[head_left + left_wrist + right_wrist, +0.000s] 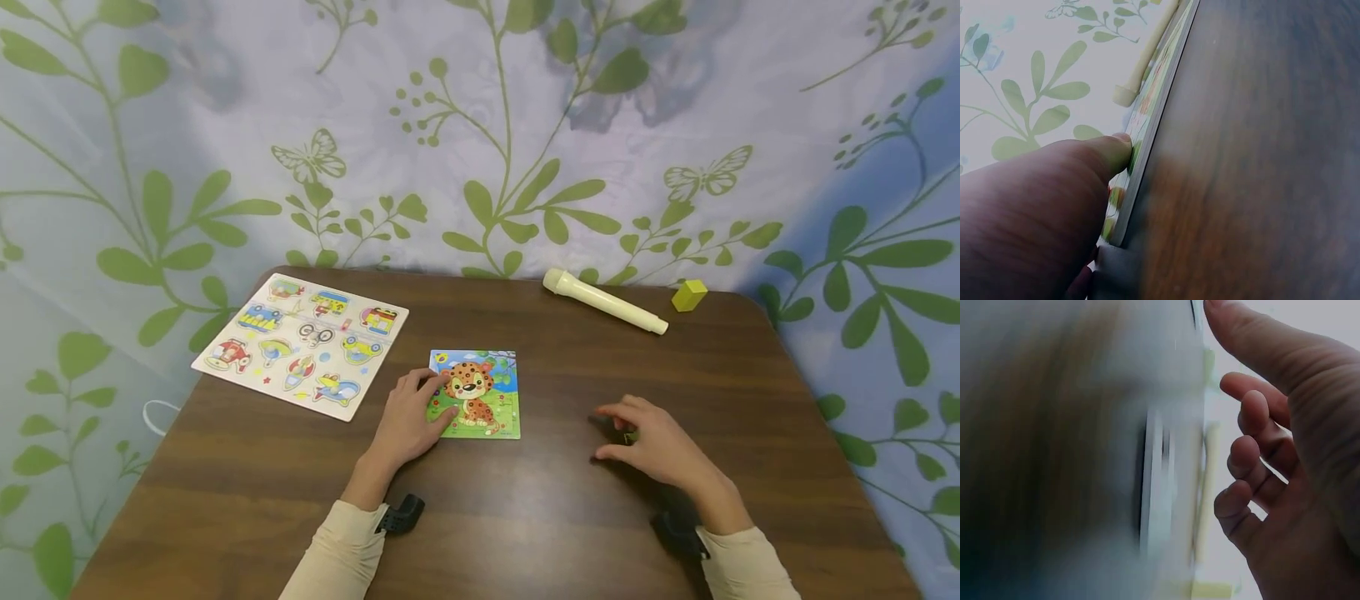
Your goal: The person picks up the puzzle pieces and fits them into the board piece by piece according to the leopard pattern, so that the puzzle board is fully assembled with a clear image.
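On the table lies a square picture puzzle (487, 392) of a spotted cub. My left hand (408, 417) rests on its left edge, fingers extended and thumb over the lower left part. The left wrist view has the left thumb (1100, 156) against the puzzle's face, close to its edge. To the right of the puzzle, my right hand (656, 442) hovers low over the table, thumb apart from the loosely bent fingers. A small yellow-green patch (630, 438) shows in that gap in the head view. The right wrist view shows bent fingers (1244, 453) with nothing gripped.
A white vehicle-picture peg board (330, 333) lies at the left, overhanging the table's left edge. Towards the back right are a cream toy microphone (606, 302) and a yellow block (688, 296). A leaf-patterned cloth (420, 192) hangs behind the brown table (525, 517).
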Tool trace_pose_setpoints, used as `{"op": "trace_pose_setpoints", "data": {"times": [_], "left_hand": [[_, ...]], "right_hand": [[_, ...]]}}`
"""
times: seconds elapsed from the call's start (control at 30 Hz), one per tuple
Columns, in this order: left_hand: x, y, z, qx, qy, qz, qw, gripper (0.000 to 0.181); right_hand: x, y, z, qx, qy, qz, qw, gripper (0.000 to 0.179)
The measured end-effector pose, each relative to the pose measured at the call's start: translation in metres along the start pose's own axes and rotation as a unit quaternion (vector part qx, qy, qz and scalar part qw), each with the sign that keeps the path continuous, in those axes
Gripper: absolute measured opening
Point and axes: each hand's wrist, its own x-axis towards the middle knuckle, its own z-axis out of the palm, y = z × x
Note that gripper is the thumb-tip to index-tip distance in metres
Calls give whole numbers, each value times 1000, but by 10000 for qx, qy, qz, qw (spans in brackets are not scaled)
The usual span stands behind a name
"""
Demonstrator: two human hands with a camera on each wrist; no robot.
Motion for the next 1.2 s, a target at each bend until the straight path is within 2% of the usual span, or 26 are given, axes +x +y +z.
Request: {"op": "trace_pose_setpoints", "data": {"times": [0.2,0.37,0.53,0.67,0.77,1.03,1.2], "left_hand": [[0,-2,-2,-36,13,3,10000,53],[0,-6,0,-33,23,14,10000,52],[0,-6,-1,-58,54,27,10000,51],[0,-5,0,-74,25,17,10000,52],[-1,-5,-1,-88,-6,6,10000,52],[-4,-6,-2,34,141,13,9999,51],[-3,2,2,-61,112,-32,9999,54]], "right_hand": [[-36,38,-18,-371,-61,469,9982,64],[-40,43,-17,-681,-19,308,9972,43],[-32,35,-15,-1283,46,-125,9916,33],[-26,30,-10,-1475,106,-157,9889,32],[-16,23,-4,-1341,123,-153,9908,32],[33,-17,20,-842,47,-851,9928,34],[55,-42,29,-742,-75,-1102,9911,36]]}}
